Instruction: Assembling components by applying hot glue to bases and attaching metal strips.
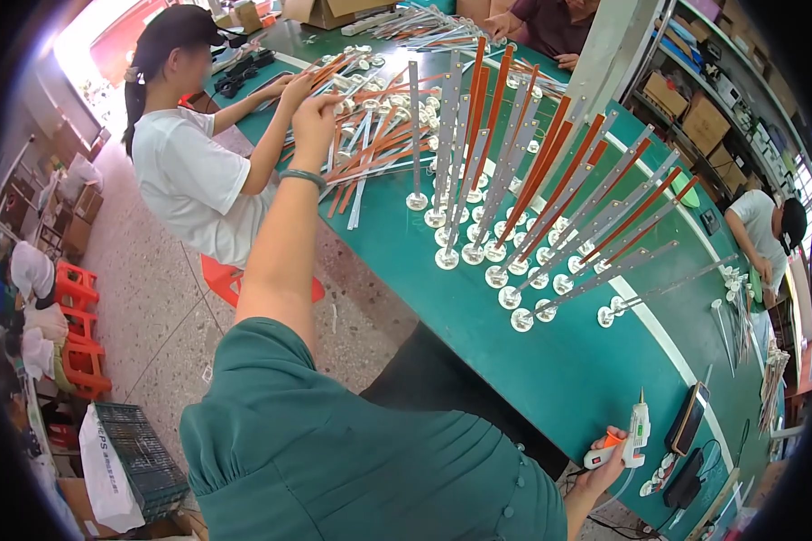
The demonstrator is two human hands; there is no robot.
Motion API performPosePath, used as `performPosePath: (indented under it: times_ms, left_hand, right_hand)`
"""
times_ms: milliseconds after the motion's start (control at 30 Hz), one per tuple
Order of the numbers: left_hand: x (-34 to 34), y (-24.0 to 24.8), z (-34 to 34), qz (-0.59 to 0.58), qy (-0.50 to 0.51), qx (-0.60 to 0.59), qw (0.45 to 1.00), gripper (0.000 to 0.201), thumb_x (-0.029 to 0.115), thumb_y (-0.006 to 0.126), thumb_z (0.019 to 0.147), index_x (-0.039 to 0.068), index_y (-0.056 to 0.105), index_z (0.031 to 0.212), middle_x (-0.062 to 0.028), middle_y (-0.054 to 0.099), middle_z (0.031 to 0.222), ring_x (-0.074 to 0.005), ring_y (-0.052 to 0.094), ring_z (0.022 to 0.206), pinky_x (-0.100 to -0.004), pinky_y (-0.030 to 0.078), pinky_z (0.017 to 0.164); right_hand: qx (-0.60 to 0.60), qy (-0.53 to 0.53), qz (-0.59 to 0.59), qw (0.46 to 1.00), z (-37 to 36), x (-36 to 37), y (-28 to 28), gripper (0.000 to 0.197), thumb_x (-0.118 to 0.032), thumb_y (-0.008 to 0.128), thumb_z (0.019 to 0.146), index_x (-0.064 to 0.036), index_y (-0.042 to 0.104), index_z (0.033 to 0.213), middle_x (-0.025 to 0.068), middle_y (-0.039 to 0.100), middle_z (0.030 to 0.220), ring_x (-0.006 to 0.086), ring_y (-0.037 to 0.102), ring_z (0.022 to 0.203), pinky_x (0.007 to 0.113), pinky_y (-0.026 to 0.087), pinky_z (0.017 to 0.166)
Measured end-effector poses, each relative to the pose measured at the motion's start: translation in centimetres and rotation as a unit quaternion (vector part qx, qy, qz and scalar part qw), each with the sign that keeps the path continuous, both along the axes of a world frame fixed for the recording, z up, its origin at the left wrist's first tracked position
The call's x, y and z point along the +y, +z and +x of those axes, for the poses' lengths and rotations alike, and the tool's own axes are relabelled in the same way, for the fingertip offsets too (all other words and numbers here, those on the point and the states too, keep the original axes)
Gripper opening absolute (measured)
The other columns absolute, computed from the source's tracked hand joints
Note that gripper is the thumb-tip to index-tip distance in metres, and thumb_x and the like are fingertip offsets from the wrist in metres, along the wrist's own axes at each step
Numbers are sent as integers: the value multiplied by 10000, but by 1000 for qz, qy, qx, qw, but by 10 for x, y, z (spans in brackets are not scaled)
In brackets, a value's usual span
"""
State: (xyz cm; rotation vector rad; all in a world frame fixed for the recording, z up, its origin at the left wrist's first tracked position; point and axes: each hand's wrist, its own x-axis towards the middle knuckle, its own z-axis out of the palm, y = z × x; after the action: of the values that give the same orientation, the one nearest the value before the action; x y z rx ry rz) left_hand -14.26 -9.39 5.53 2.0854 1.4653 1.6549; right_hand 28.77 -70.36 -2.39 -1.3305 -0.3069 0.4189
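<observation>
My left hand [314, 117] is stretched out over the far left of the table, its fingers closed on the end of a thin orange strip. Beneath and beside it lies a pile of orange and silver strips [379, 149] with white round ends. My right hand [607, 469], low at the right, is wrapped round a white glue gun [639, 431] with an orange trigger, its nozzle pointing up. Between my hands stand rows of grey and orange strips [550, 153], several leaning, each on a white round base [521, 319].
Green table [568, 370] carries a phone [688, 417] and a black adapter [686, 480] with cables near the glue gun. A co-worker in white [189, 153] sits at left, handling strips; another [758, 234] works at right, a third [559, 27] at the far side. Red stools [79, 287] stand left.
</observation>
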Motion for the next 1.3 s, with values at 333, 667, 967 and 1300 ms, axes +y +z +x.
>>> performPosePath:
  times_ms: [333, 667, 967, 1300]
  left_hand:
    - [-134, 101, -11, 178, -61, -43, 981, 377, 6, 566, 885, -50, 494, 1251, -151, 562, 1188, -255, 563, 1133, -344, 448, 978]
    - [-250, 86, 68, -11, -300, -284, 910, 344, 17, 489, 947, -63, 488, 1281, -119, 596, 1075, -173, 608, 944, -280, 481, 845]
    - [-345, 69, 154, -209, -485, -129, 839, 94, 27, 540, 903, 6, 631, 912, -4, 521, 734, -44, 450, 533, -191, 349, 462]
    - [-364, -42, 309, -295, -572, -4, 766, 87, 71, 694, 837, 3, 686, 891, -10, 570, 791, -52, 532, 628, -203, 440, 578]
  right_hand:
    - [1, 57, 129, 990, 8, -8, -14, 296, -256, 509, 960, 8, 499, 1094, 151, 579, 1017, 152, 518, 646, 293, 422, 571]
    - [22, 62, 108, 992, 6, -9, -10, 273, -225, 531, 951, 12, 516, 1086, 177, 594, 1023, 177, 544, 671, 312, 454, 592]
    - [41, 100, 74, 991, -5, -11, 3, 238, -178, 515, 950, 7, 523, 1099, 167, 617, 1026, 161, 598, 705, 291, 500, 631]
    - [38, 140, -54, 988, -25, 0, 20, 232, -193, 528, 945, -12, 584, 1079, 129, 672, 944, 125, 597, 706, 252, 487, 630]
